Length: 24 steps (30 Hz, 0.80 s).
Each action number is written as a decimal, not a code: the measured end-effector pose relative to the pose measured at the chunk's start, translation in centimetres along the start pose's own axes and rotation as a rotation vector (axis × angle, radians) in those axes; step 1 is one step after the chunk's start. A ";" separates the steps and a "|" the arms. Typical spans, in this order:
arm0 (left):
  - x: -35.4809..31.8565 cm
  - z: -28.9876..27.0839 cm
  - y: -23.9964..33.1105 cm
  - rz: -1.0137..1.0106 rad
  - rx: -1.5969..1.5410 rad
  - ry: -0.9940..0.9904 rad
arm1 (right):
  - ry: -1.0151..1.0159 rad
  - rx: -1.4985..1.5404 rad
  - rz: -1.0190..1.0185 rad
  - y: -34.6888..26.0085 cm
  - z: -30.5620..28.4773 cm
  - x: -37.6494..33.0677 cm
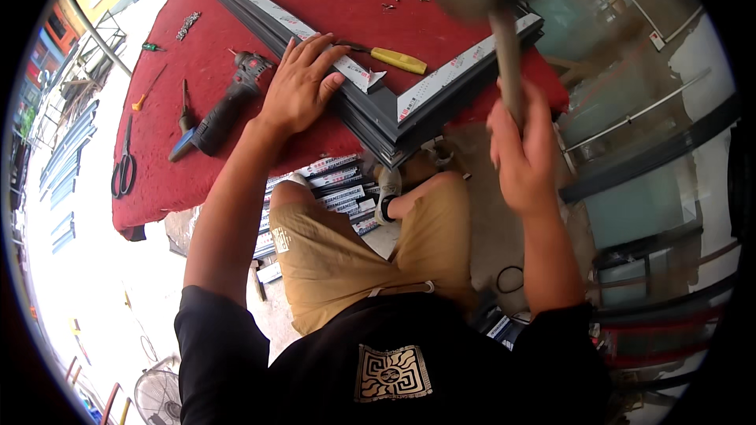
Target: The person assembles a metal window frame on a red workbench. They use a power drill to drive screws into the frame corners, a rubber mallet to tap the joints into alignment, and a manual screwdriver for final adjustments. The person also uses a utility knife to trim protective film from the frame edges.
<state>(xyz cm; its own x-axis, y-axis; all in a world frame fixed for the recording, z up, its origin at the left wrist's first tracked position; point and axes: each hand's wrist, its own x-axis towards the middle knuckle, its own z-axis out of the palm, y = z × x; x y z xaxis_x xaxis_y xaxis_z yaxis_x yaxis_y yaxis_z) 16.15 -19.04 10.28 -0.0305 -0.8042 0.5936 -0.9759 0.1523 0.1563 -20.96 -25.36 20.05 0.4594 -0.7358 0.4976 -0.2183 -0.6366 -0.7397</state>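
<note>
From my end, two bare hands in the head view. Left grip (pixel 303 86): flat on the frame (pixel 382 104), thumb spread from fingers. Right grip (pixel 524 153): closed around the handle of one mallet (pixel 506 51), raised above the frame's right side, head blurred. One dark frame, lying on the red surface (pixel 201 55), near corner jutting over the edge; two white film strips meet near it. I count one yellow-handled tool (pixel 399 60) inside the corner; left of the frame, one power drill (pixel 224 114), one pair of scissors (pixel 124 169). Small metal bits: two main clusters (pixel 188 25).
</note>
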 end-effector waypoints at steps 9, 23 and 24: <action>1.7 1.8 0.1 0.003 -0.083 0.124 | -0.536 0.046 0.195 -4.3 2.6 -15.0; 1.9 2.6 -0.3 0.024 -0.076 0.151 | -0.554 0.235 0.160 -3.4 8.1 -12.7; 1.9 2.5 -0.5 0.024 -0.073 0.155 | -0.673 0.295 0.274 -3.0 7.2 -12.5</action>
<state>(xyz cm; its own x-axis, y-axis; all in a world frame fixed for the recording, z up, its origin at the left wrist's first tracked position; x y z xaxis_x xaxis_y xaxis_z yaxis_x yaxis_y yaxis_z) 16.07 -22.06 9.33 -0.0145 -0.7023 0.7117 -0.9568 0.2165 0.1941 -19.80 -12.57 12.81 0.8658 -0.4993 -0.0322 -0.2051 -0.2954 -0.9331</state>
